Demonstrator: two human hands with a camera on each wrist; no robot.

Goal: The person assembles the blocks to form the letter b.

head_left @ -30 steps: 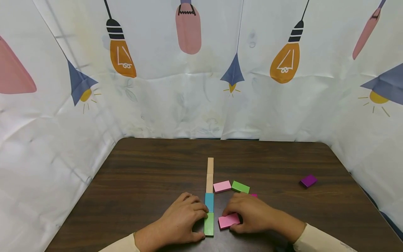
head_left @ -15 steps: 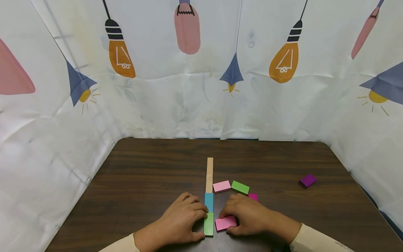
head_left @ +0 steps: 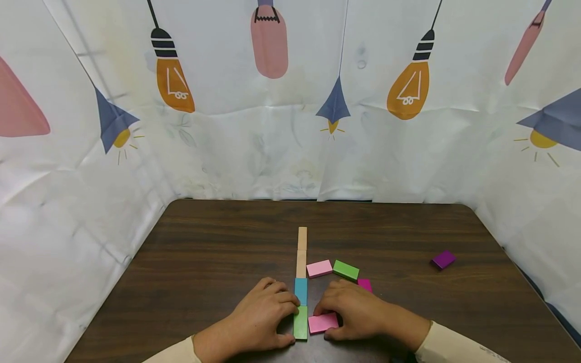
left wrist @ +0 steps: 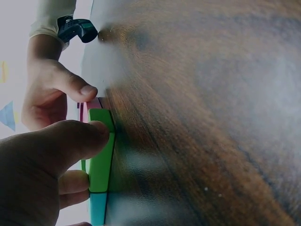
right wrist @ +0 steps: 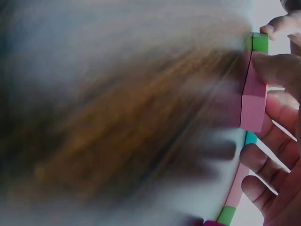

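Note:
My left hand (head_left: 265,316) grips the light green block (head_left: 300,323) at the near end of a straight row, its thumb on the near end and fingertips by the seam with the blue block (head_left: 301,291). Beyond the blue one, two natural wood blocks (head_left: 301,251) carry the row away from me. My right hand (head_left: 356,311) pinches a pink block (head_left: 323,323) between thumb and fingers, lying flat with its left end right beside the green block. In the right wrist view the thumb presses the long side of this pink block (right wrist: 253,110).
Past the right hand, a second pink block (head_left: 320,268), a bright green block (head_left: 346,270) and a magenta block (head_left: 365,285) form a curve starting at the row. A purple block (head_left: 443,260) lies alone toward the right of the dark wood table (head_left: 218,237). Printed cloth surrounds the table.
The right hand has slid the pink block left, up against the green block's side, and more of the magenta block shows. The left hand has stayed in place.

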